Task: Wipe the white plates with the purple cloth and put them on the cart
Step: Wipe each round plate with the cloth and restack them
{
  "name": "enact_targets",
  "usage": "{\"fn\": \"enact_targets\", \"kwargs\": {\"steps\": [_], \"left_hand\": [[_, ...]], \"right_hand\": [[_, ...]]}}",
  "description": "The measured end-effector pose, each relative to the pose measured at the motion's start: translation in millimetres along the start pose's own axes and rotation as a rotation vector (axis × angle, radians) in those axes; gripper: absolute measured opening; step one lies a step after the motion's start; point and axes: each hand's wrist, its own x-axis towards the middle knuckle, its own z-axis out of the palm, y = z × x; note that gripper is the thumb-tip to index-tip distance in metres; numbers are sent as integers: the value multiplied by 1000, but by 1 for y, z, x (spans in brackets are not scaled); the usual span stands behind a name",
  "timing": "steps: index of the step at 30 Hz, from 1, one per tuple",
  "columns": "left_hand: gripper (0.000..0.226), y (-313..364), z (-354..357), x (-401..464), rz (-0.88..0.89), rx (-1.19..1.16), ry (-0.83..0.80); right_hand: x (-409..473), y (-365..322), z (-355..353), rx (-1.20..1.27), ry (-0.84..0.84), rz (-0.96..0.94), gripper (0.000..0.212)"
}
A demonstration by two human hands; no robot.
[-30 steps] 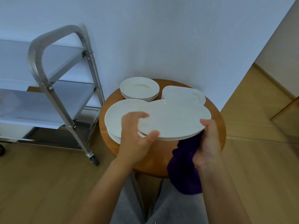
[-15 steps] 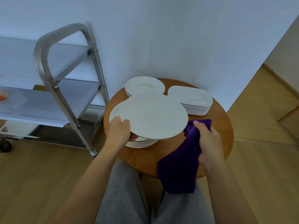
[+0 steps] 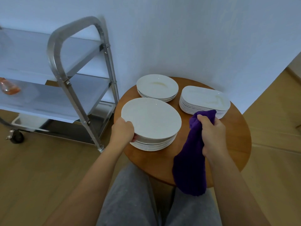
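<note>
My left hand [image 3: 122, 131] grips the left rim of a round white plate [image 3: 151, 118], holding it just above a stack of round plates [image 3: 153, 145] at the table's near left. My right hand [image 3: 211, 136] clutches the purple cloth [image 3: 189, 162], which hangs down past the table's front edge, to the right of that plate. A second stack of round plates [image 3: 157, 87] stands at the back. A stack of rectangular white plates [image 3: 204, 99] sits at the back right. The steel cart [image 3: 78, 88] stands to the left.
The plates rest on a small round wooden table [image 3: 234, 144] against a white wall. The cart's middle shelf holds an orange bottle [image 3: 9, 87]; a white tub [image 3: 31, 121] sits on its lowest shelf. Wood floor surrounds the table, and my grey-trousered legs [image 3: 130, 198] are below.
The plate has moved left and down, from in front of me to just above the near stack. My right hand has left the plate's underside and lifted the cloth clear beside it.
</note>
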Motion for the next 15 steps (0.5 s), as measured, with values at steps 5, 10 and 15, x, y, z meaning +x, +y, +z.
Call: {"fn": "enact_targets", "kwargs": {"steps": [5,10,15], "left_hand": [[34,-9,-6,7,123,252,47],[36,-18,-2,12,117,388,62],[24,-6,-15,23,236,529,131]], "right_hand": [[1,5,10,-37,-17,-27,14],[4,6,14,-41,-17,-27,14],[12,-6,23,-76,-30,-64,18]]}}
